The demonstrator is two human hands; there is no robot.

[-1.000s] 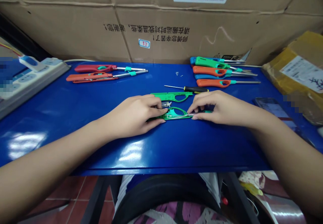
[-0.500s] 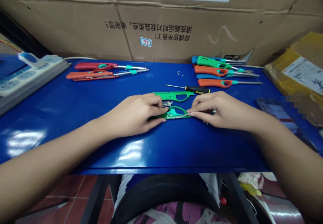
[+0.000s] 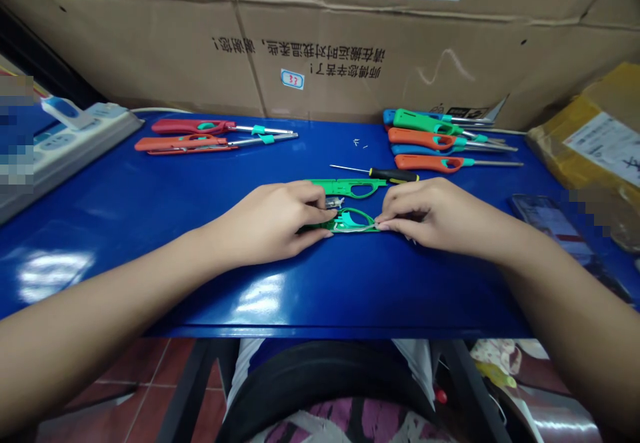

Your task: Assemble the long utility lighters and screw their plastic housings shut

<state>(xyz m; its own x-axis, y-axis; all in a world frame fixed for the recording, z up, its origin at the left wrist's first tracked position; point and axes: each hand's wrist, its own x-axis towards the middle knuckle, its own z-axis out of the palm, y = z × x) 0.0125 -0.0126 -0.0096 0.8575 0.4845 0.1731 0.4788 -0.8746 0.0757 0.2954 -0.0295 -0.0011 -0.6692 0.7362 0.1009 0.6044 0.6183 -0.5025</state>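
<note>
An opened green lighter half (image 3: 350, 232) lies on the blue table, with a teal trigger (image 3: 345, 220) and a thin pale wire (image 3: 364, 228) inside. My left hand (image 3: 287, 216) is closed on its handle end, thumb and fingers along both edges. At the nose end, my right hand (image 3: 425, 213) pinches the wire between thumb and fingertips; its fingers hide the front part. Just beyond lies the other green shell half (image 3: 360, 188). A small clear part (image 3: 334, 202) sits between the two halves, close to my left fingers.
A screwdriver (image 3: 395, 175) lies behind the shells, near tiny white bits (image 3: 357, 142). Red and orange lighters (image 3: 185, 143) are at the back left, several more lighters (image 3: 425, 162) at the back right. A phone (image 3: 555, 230), a power strip (image 3: 65, 136) and a cardboard box (image 3: 320, 43) surround the area.
The view has shifted slightly. My right fingertips have moved slightly at the nose end; my left hand keeps its hold on the green lighter half.
</note>
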